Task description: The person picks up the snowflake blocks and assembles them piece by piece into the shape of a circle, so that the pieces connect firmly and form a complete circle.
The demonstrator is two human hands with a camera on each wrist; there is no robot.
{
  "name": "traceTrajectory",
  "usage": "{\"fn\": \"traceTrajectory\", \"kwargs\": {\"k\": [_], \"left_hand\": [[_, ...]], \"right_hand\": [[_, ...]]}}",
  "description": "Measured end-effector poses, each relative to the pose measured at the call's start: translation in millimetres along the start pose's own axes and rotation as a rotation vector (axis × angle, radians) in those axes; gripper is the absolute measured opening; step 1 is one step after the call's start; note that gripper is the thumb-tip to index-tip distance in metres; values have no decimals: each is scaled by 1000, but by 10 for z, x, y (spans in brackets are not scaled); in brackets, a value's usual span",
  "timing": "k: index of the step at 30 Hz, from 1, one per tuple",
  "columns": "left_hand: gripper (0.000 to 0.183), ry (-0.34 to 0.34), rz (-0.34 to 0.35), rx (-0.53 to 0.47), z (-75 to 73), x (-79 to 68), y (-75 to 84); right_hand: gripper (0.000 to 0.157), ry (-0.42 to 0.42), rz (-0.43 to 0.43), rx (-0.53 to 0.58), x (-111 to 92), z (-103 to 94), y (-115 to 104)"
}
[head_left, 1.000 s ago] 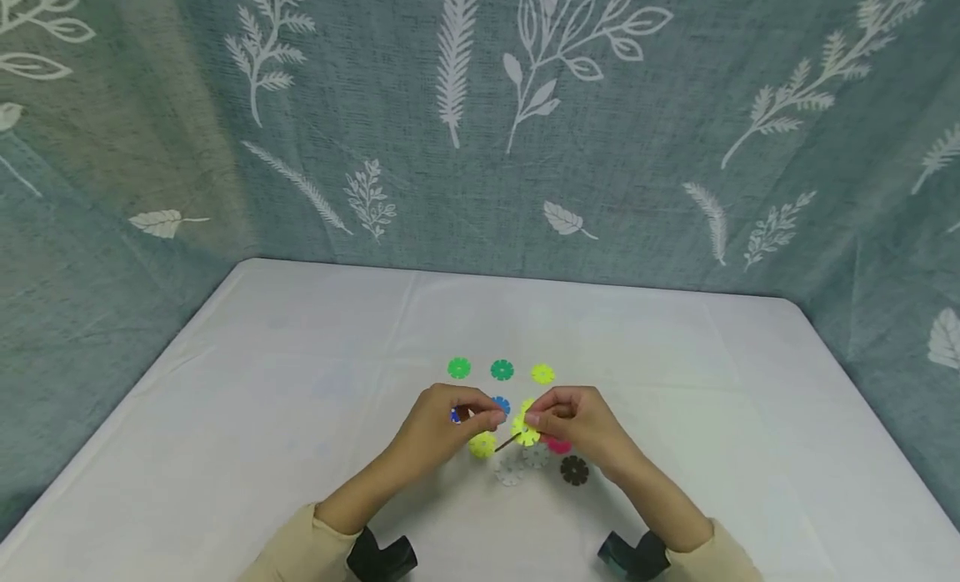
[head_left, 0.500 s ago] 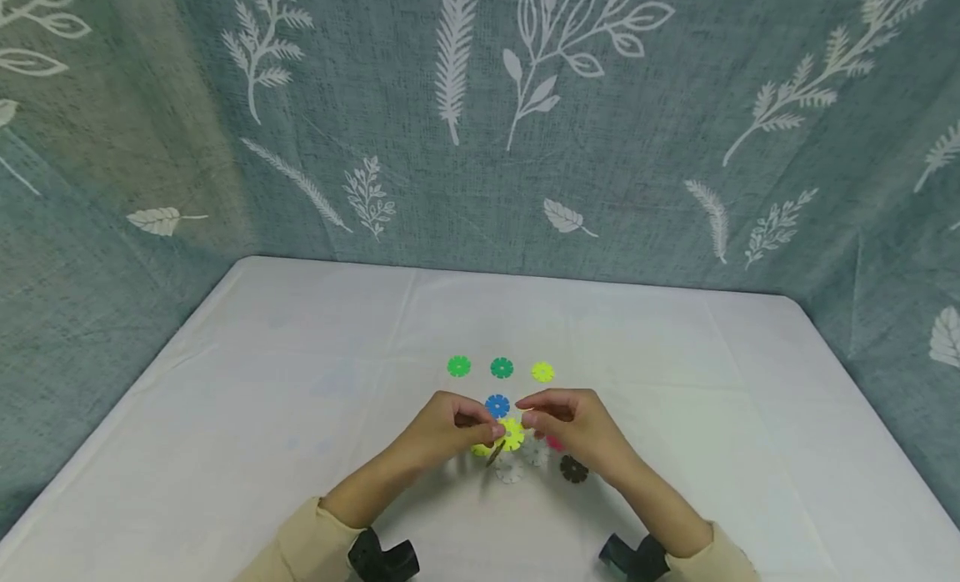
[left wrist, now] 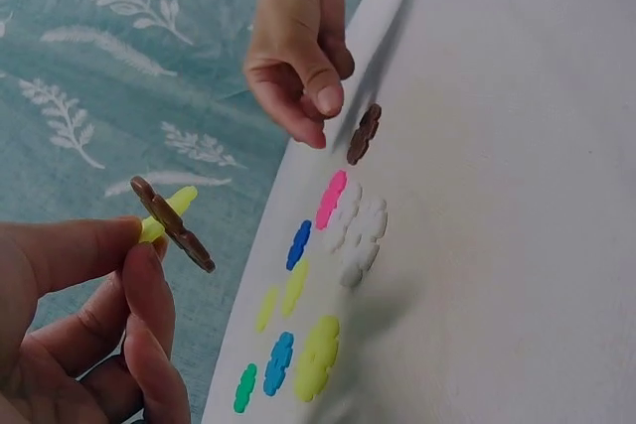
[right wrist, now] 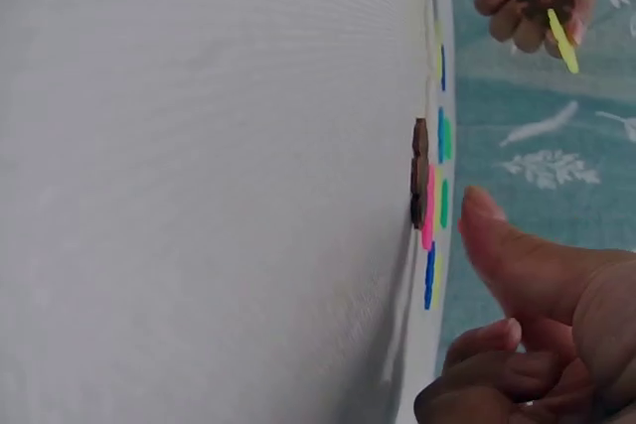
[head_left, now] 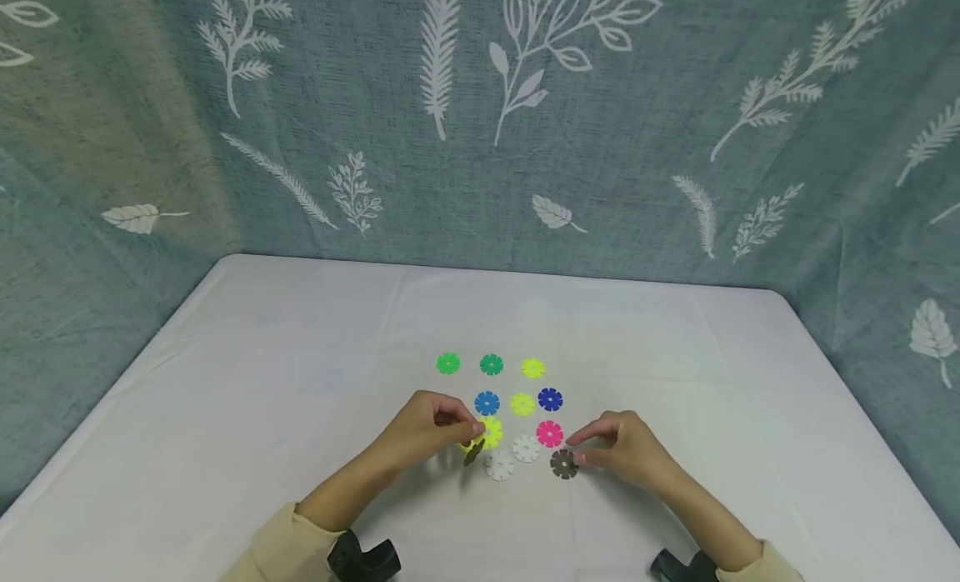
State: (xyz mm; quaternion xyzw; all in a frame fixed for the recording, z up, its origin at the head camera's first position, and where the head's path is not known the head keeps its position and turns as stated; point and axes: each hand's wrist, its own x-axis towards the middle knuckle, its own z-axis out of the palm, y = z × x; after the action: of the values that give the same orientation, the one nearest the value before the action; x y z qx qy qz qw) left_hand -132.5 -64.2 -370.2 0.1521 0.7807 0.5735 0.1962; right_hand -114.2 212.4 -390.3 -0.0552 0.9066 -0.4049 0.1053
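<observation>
My left hand (head_left: 431,428) pinches a yellow notched plastic disc (head_left: 492,432) between thumb and index finger, above the table. A brown notched disc (left wrist: 174,225) is slotted crosswise into that yellow one. My right hand (head_left: 626,449) holds nothing; its thumb and index finger reach out apart. In the head view its fingertips are right by a loose brown disc (head_left: 563,464) that lies flat on the table. A pink disc (head_left: 549,433) lies just behind the brown one. Below the held pair, another yellow disc (left wrist: 318,357) lies on the table, partly hidden in the head view.
More notched discs lie in loose rows: two clear-white ones (head_left: 526,449), a light blue (head_left: 487,403), a dark blue (head_left: 550,399), yellow ones (head_left: 522,404) and two greens (head_left: 448,363). A white cloth covers the table (head_left: 300,340); a patterned curtain hangs behind.
The right hand has let go of the yellow disc, now in the left hand, and moved right to the loose brown disc. The left hand has shifted slightly left with the joined discs.
</observation>
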Motion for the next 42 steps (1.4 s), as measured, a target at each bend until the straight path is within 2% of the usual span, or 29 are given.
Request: {"fn": "traceTrajectory", "kwargs": {"k": [3, 10, 16, 20, 24, 28, 33, 37, 42], "left_hand": [[21, 9, -4, 6, -13, -14, 2], [23, 29, 6, 5, -31, -41, 14], [22, 39, 6, 16, -24, -42, 19], [21, 41, 2, 31, -29, -28, 16], [21, 25, -5, 33, -32, -7, 7], [21, 4, -27, 21, -31, 16, 8], [24, -12, -41, -26, -33, 20, 36], [25, -27, -52, -74, -26, 14, 61], [23, -8, -71, -77, -29, 8, 94]], "right_hand": [[17, -2, -20, -58, 8, 21, -8], [26, 7, 64, -178, 31, 113, -87], [29, 11, 59, -206, 41, 157, -144], [26, -4, 27, -178, 25, 117, -169], [14, -20, -48, -116, 16, 44, -210], [8, 69, -96, -44, 39, 13, -343], [9, 210, -164, 46, 95, 114, -539], [10, 242, -191, 81, 115, 225, -629], [10, 232, -192, 105, 115, 292, -689]]}}
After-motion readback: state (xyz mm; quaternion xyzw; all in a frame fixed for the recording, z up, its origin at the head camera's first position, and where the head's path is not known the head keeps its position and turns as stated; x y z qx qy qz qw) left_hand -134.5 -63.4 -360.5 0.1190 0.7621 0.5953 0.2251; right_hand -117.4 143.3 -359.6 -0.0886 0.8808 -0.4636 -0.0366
